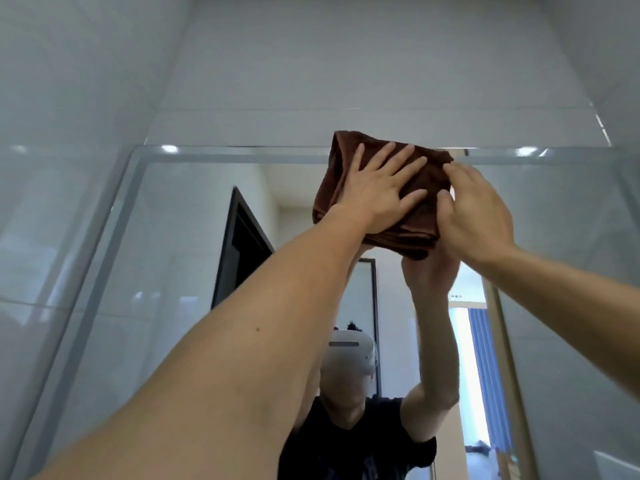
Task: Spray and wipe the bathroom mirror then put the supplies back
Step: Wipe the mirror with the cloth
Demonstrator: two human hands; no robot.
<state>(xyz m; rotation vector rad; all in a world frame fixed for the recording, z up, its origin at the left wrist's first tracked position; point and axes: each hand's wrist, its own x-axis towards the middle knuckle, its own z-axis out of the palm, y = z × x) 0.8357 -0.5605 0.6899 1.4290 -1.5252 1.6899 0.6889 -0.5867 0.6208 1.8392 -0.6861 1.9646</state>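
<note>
Tiled wall (86,98) fills the nine o'clock side, running up to the ceiling. Next comes the bathroom mirror (166,244), its bevelled top edge crossing the view just above centre, with a dark door frame (239,244) reflected in it. At six o'clock the glass shows the person's own reflection, in a dark shirt and a white headset (349,355), both arms raised. The left hand (377,192) lies flat with fingers spread straight, pressing a folded brown cloth (419,237) against the mirror's upper edge, near twelve o'clock. Just to the cloth's three o'clock side, the right hand (478,216) touches its right border, fingertips curled onto the fabric; whether they truly pinch it I cannot tell. The two hands sit close together on the cloth. Toward four o'clock the mirror reflects a bright doorway with a blue curtain (485,368).
</note>
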